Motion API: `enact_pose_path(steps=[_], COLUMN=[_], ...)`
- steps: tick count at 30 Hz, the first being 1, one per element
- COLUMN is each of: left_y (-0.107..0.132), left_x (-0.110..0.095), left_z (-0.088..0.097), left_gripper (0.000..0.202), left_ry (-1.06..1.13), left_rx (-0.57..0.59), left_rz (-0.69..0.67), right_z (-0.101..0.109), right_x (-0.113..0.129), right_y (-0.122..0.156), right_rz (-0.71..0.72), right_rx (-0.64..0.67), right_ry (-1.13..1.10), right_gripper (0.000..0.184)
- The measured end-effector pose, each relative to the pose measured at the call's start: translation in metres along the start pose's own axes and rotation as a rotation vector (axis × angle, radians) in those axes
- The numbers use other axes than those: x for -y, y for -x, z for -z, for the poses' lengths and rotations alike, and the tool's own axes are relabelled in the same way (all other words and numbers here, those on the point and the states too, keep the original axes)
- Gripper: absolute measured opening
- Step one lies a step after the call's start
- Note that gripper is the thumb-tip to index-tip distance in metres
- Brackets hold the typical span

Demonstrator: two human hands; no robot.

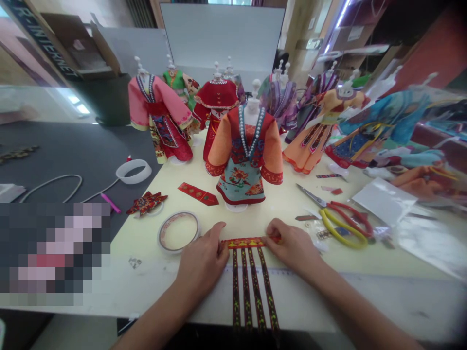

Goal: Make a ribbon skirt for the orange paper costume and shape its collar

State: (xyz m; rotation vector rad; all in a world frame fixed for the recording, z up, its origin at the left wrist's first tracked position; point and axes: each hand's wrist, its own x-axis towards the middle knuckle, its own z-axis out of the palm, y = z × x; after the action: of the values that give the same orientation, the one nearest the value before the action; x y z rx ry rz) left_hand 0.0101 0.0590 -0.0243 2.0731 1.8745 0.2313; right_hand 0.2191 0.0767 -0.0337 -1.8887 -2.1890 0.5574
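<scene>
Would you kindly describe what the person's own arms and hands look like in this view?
Both the left hand and the right hand are bare, without gloves, and the left forearm and right forearm show no sleeve up to the picture's edge. No ring, watch or bracelet is visible on either.

Pixelated patch [54, 253] lower left, 4 ribbon strips [251, 291] ending in shadow

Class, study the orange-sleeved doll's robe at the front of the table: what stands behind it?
Behind the orange-sleeved doll's robe stands a red doll's dress; the robe covers part of its skirt. A further dress shows behind that, mostly hidden.
</scene>
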Motion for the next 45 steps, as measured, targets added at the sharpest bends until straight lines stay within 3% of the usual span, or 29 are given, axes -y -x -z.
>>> enact_pose_path(steps=[5, 10, 13, 31, 36, 41, 45], left_y=[0.003, 0.001, 0.000, 0.008, 0.011, 0.017, 0.023], left_x=[0.002, 0.007, 0.007, 0.015, 0.021, 0.017, 0.009], left_z=[-0.002, -0.009, -0.010, -0.004, -0.002, -0.004, -0.016], left_gripper=[0.039, 0.033, 0.027, 0.024, 0.023, 0.029, 0.044], left_ry=[-0.006, -0.038, -0.067, -0.170, -0.297, -0.251, -0.206], left_rx=[-0.024, -0.177, -0.185, -0.163, -0.225, -0.403, -0.265], left_rz=[-0.031, -0.306, -0.415, -0.511, -0.558, -0.647, -0.767], right_z=[-0.001, -0.002, -0.002, -0.002, -0.002, -0.002, -0.002], right_x=[-0.001, -0.001, -0.001, -0.001, -0.001, 0.000, 0.000], right_y=[0.001, 0.001, 0.001, 0.003, 0.003, 0.002, 0.003], right_rz=[0.001, 0.007, 0.004, -0.002, 0.000, 0.008, 0.015], right_rx=[-0.010, -0.017, -0.019, -0.031, -0.030, -0.033, -0.042], right_ry=[0.001, -0.003, 0.000, 0.001, 0.003, 0.007, 0.008], right_gripper=[0.006, 0.006, 0.006, 0.006, 0.005, 0.006, 0.005])
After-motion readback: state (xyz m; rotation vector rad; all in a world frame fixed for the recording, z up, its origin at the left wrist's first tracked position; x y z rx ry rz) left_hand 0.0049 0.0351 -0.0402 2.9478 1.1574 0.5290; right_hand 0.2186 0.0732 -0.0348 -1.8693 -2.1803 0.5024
